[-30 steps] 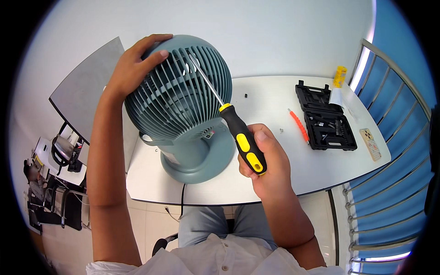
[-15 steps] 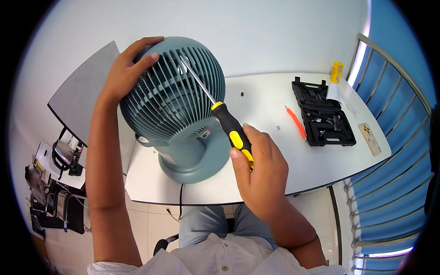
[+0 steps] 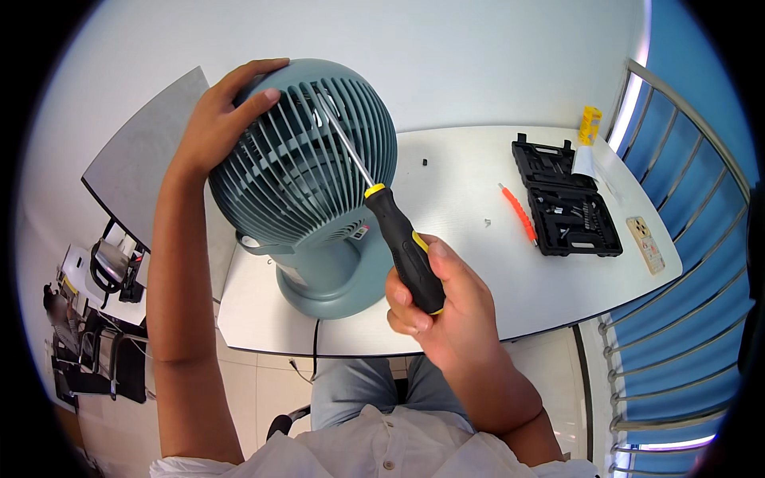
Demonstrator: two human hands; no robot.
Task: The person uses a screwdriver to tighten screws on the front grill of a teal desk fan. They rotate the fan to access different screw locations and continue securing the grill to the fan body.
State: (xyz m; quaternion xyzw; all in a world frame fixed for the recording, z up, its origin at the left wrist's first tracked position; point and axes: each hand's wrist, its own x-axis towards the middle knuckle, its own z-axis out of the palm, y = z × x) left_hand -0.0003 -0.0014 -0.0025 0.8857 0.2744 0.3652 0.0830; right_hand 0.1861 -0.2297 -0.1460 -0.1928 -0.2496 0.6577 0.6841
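Head view. The fan (image 3: 307,179) stands upright on the white table (image 3: 462,334), left of centre in the picture, its slatted grille toward the wearer. Left hand (image 3: 229,119) lies on the upper left of the fan: thumb on the grille, well apart from the fingers, which reach over the housing; some fingertips are hidden. This placing seems meant to steady the head against the tool's push. Right hand (image 3: 454,307) has its fingers clamped around the handle of the screwdriver (image 3: 408,253). The shaft slants up and left to the upper slats, presumably because that angle fits a narrow gap; I cannot make out the tip. The tool case (image 3: 570,203) lies open to the right, probably for easy reach.

Count: one fan; one screwdriver; one case, with bits too small to number; one orange-red flexible rod (image 3: 519,213) just beside the case; one phone (image 3: 645,245); one yellow box (image 3: 589,126); one small dark piece (image 3: 425,162); tiny metal bits (image 3: 488,223), number unclear; one black cord (image 3: 316,344) hanging over the near edge.
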